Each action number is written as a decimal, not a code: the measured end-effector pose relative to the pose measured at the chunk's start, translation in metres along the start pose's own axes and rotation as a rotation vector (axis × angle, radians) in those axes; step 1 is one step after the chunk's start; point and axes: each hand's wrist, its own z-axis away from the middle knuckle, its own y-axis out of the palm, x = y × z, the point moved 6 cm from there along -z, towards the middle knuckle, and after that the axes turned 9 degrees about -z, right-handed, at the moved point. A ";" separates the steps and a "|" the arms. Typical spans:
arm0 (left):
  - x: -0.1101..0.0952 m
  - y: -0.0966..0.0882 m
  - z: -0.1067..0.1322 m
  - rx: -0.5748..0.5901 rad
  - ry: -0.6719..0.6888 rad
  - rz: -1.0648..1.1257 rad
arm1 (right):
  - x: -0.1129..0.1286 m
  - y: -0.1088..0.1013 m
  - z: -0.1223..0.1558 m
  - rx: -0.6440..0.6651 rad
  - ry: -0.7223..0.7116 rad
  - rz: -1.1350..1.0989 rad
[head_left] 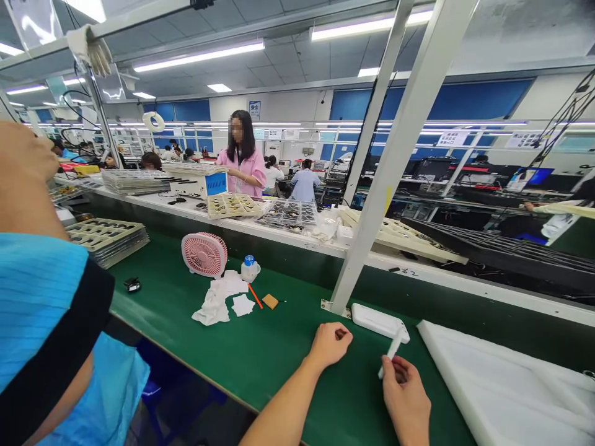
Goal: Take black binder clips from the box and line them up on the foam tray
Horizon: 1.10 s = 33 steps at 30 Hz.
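- On the green bench mat (pixel 279 347), at the near edge, both forearms reach forward from the bottom of the view.
- Right hand (pixel 405 396): narrow pinch, thumb and fingers closed on a slim white plastic stick (pixel 391 354), held tilted, its upper end reaching toward the next item.
- White rectangular plastic bar (pixel 376 321): lies flat on the mat, just beyond the right hand. The stick's upper end meets its far end; joined or merely overlapping, cannot tell.
- Left hand (pixel 330 345): knuckles up, fingers loosely curled, resting near the mat; nothing visible in it. Left forearm (pixel 283 396) runs diagonally toward it.
- State of work: the stick is in hand and the bar is down; no further stage can be read from this view.
- Right of the hands: a broad white foam sheet (pixel 502 384) lies on the mat.
- Farther left: a pink round desk fan (pixel 204 254), a crumpled white cloth (pixel 214 305), a blue-capped white bottle (pixel 250 269), an orange stick (pixel 255 296) and a tan sponge pad (pixel 270 301).
- Far bench: beige compartment trays (pixel 235 205).
- Near left: a co-worker's blue sleeve (pixel 41 303), separate from these hands.
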 end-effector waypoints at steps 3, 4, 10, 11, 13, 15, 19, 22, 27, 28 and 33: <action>0.001 0.001 -0.001 -0.018 0.002 0.042 | 0.009 0.014 0.000 0.111 -0.086 0.005; 0.001 0.002 -0.001 -0.026 0.006 0.056 | 0.013 0.020 -0.001 0.153 -0.136 0.017; 0.001 0.003 -0.005 -0.060 0.016 0.121 | 0.044 0.040 -0.026 0.241 -0.303 0.074; 0.001 0.003 -0.005 -0.064 0.013 0.135 | 0.051 0.040 -0.030 0.252 -0.307 0.071; 0.002 0.002 -0.007 -0.076 -0.003 0.164 | 0.068 0.035 -0.036 0.246 -0.326 0.035; 0.003 0.001 -0.009 -0.089 -0.025 0.185 | 0.080 0.024 -0.040 0.154 -0.373 -0.036; 0.003 0.000 -0.012 -0.102 -0.048 0.204 | 0.068 0.022 -0.041 0.155 -0.457 -0.054; 0.003 0.001 -0.013 -0.096 -0.058 0.220 | 0.039 0.040 -0.043 0.318 -0.441 0.007; 0.004 0.008 -0.021 -0.082 -0.029 0.192 | 0.020 0.051 -0.057 0.408 -0.344 -0.044; 0.005 0.009 -0.023 -0.079 -0.024 0.186 | 0.022 0.051 -0.059 0.429 -0.356 -0.071; 0.001 0.016 -0.035 -0.010 0.019 0.134 | 0.036 0.040 -0.062 0.406 -0.429 -0.161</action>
